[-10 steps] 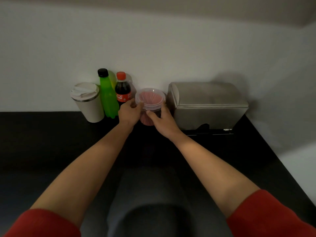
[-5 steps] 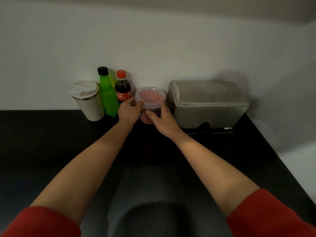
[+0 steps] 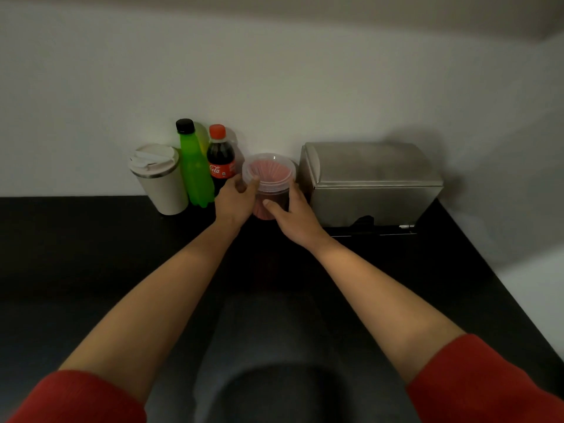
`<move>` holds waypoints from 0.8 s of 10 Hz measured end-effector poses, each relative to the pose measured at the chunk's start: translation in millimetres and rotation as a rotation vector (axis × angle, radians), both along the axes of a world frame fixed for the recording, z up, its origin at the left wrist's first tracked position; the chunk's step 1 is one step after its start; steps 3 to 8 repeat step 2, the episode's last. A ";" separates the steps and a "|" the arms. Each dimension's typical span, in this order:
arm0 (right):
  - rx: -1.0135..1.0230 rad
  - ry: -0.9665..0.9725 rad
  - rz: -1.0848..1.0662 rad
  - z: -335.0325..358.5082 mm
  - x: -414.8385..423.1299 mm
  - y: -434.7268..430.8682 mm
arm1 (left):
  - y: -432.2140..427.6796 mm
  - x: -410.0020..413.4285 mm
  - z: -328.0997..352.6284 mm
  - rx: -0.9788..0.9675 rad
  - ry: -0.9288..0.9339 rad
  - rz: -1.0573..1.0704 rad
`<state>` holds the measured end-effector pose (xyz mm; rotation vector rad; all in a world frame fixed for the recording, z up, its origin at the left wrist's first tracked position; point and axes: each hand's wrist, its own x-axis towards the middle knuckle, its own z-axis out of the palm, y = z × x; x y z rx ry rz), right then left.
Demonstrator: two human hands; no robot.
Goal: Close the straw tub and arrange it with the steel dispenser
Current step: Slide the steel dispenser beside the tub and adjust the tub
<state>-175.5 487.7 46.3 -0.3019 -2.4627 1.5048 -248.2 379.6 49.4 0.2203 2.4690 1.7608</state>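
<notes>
Risk: clear round plastic tub of pink straws (image 3: pixel 269 181) tips or nudges cola bottle (image 3: pixel 221 160) if lid presses unevenly.

Tub on black worktop (image 3: pixel 91 254), between cola bottle and boxy steel dispenser (image 3: pixel 370 183), near wall.

Translucent lid on top; seal unclear.

Left hand (image 3: pixel 234 200) pinches lid rim; right hand (image 3: pixel 294 218) wraps tub side.

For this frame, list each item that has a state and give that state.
straw tub: lid on, upright, held on both sides.
left hand: gripping tub's rim.
right hand: gripping tub's side.
steel dispenser: closed, beside the tub.
cola bottle: capped, upright.
green bottle: capped, upright.
travel cup: lidded, upright.
</notes>
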 end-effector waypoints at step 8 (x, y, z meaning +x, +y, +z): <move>-0.022 0.038 0.038 -1.8 13.9 0.1 | -6.2 13.5 -1.3 0.016 -0.029 0.052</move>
